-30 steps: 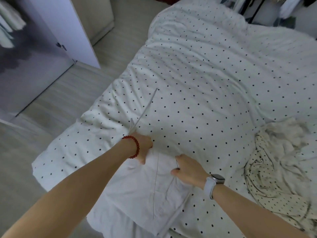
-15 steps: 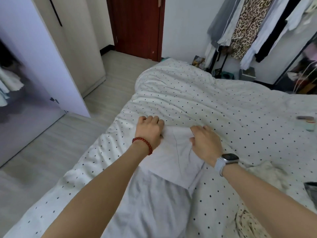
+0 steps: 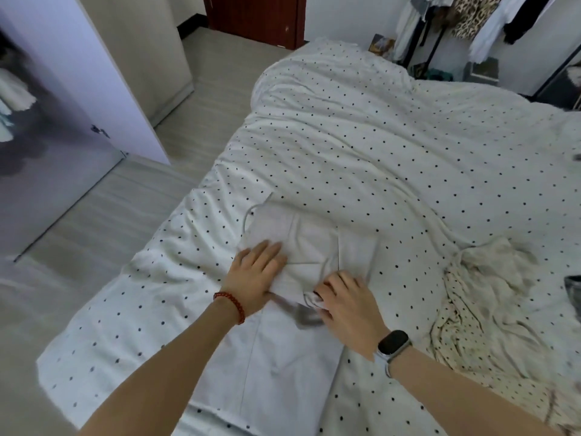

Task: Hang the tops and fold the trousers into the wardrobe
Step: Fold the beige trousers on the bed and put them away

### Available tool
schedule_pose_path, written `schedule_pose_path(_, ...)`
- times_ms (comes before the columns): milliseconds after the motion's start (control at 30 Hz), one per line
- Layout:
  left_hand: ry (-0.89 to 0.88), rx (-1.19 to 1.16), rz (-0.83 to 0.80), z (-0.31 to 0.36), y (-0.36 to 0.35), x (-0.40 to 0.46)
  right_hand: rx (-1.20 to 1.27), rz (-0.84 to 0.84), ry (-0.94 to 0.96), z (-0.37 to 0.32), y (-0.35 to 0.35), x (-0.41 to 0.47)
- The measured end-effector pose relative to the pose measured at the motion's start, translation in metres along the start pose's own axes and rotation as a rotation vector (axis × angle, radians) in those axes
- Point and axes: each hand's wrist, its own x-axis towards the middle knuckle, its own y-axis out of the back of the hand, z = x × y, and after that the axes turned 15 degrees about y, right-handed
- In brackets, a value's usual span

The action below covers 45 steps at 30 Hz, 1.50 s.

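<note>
White trousers [image 3: 276, 350] lie flat on the dotted bed [image 3: 377, 152], their far part folded over near a drawstring [image 3: 251, 212]. My left hand [image 3: 256, 272], with a red bead bracelet on the wrist, presses flat on the folded cloth with straight fingers. Just to its right, my right hand [image 3: 349, 302], a smartwatch on its wrist, has its fingers curled into a bunch of the white cloth at the fold. A crumpled cream top with small dots [image 3: 484, 313] lies on the bed to the right.
The open wardrobe [image 3: 47, 146] with its white door [image 3: 103, 77] stands at the left across a strip of wooden floor. A red-brown room door [image 3: 254, 17] is at the back. A clothes rail with hung garments [image 3: 478, 23] stands beyond the bed's far right.
The trousers' far end has been folded over toward me. Both hands moved from the far edge back onto the fold; the left now lies flat, the right bunches cloth.
</note>
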Motion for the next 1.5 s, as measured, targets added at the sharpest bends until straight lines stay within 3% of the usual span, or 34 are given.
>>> schedule_pose_path(67,-0.017,-0.064,-0.173,-0.005,-0.012,-0.020,0.058,-0.043,0.039,-0.009,-0.012,-0.018)
schedule_pose_path(100,-0.019,-0.103,-0.172,-0.008,-0.016,-0.026,0.075,0.002,0.034,-0.011,-0.015,-0.023)
schedule_pose_path(200,0.042,-0.216,0.038,-0.010,-0.018,-0.018,0.014,0.188,-0.088,-0.003,-0.010,-0.008)
schedule_pose_path(300,0.131,-0.187,0.181,0.010,-0.010,0.023,-0.062,0.191,-0.308,0.015,-0.015,0.029)
schedule_pose_path(400,0.309,-0.227,0.025,0.029,-0.007,0.070,0.022,0.090,-0.505,0.039,-0.030,0.047)
schedule_pose_path(500,0.473,-0.206,-0.237,0.023,-0.027,0.100,0.120,0.006,-0.575,0.066,-0.040,0.033)
schedule_pose_path(567,0.507,-0.152,-0.283,0.020,-0.037,0.099,0.153,0.005,-0.580,0.077,-0.045,0.017)
schedule_pose_path(667,0.561,-0.276,-0.141,0.022,-0.042,0.094,0.237,0.192,-0.726,0.082,-0.042,0.000)
schedule_pose_path(767,0.715,-0.436,0.059,0.019,-0.033,0.105,0.553,0.316,-0.959,0.092,-0.030,0.005)
schedule_pose_path(867,0.914,-0.438,0.041,0.010,-0.017,0.128,0.743,0.304,-1.114,0.110,-0.022,0.025)
schedule_pose_path(933,0.963,-0.418,0.010,0.008,-0.007,0.140,0.686,0.207,-1.128,0.116,-0.025,0.035)
schedule_pose_path(1033,0.963,-0.452,-0.010,0.007,-0.003,0.150,0.582,0.187,-1.138,0.119,-0.028,0.039)
schedule_pose_path(1233,0.983,-0.527,0.041,-0.001,-0.003,0.145,0.672,0.321,-1.369,0.116,-0.022,0.016)
schedule_pose_path(1300,0.962,-0.540,0.049,0.001,0.000,0.147,0.651,0.310,-1.364,0.113,-0.021,0.018)
schedule_pose_path(1367,0.901,-0.522,0.108,0.003,0.001,0.147,0.457,0.366,-1.234,0.111,-0.017,0.023)
schedule_pose_path(1500,0.506,-0.443,0.369,0.020,-0.010,0.109,0.055,0.391,-0.620,0.082,-0.011,0.032)
